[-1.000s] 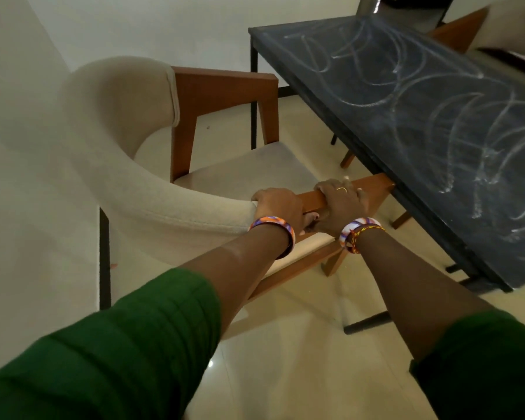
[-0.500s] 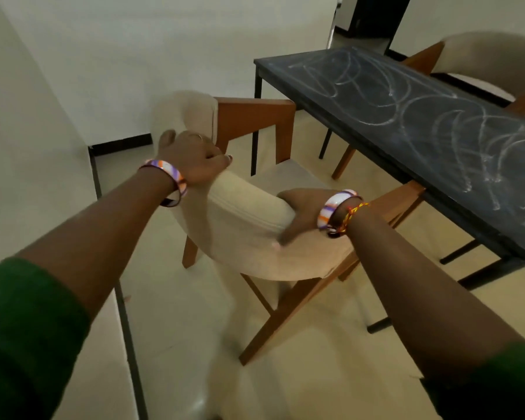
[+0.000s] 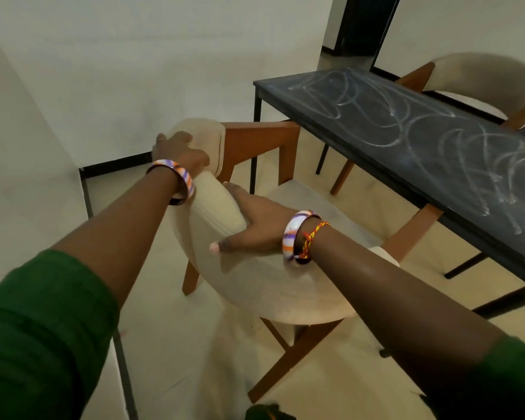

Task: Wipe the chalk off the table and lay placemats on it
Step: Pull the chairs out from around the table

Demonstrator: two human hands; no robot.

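A dark table (image 3: 406,153) with white chalk scribbles (image 3: 376,110) across its top runs from the middle to the right edge. In front of it stands a cream upholstered chair (image 3: 264,286) with a brown wooden frame. My left hand (image 3: 178,153) grips the top of the chair's curved backrest at its far end. My right hand (image 3: 252,228) grips the backrest nearer to me, fingers inside the curve and thumb on the outer side. No placemats or cloth are in view.
A second cream chair (image 3: 482,83) stands beyond the table at the top right. White walls close in on the left and behind, with a dark doorway (image 3: 361,25) at the top. The floor is pale glossy tile.
Both hands left the chair's wooden armrest and took the padded backrest. The chair has turned and shifted away from the table, and my view has pulled back.
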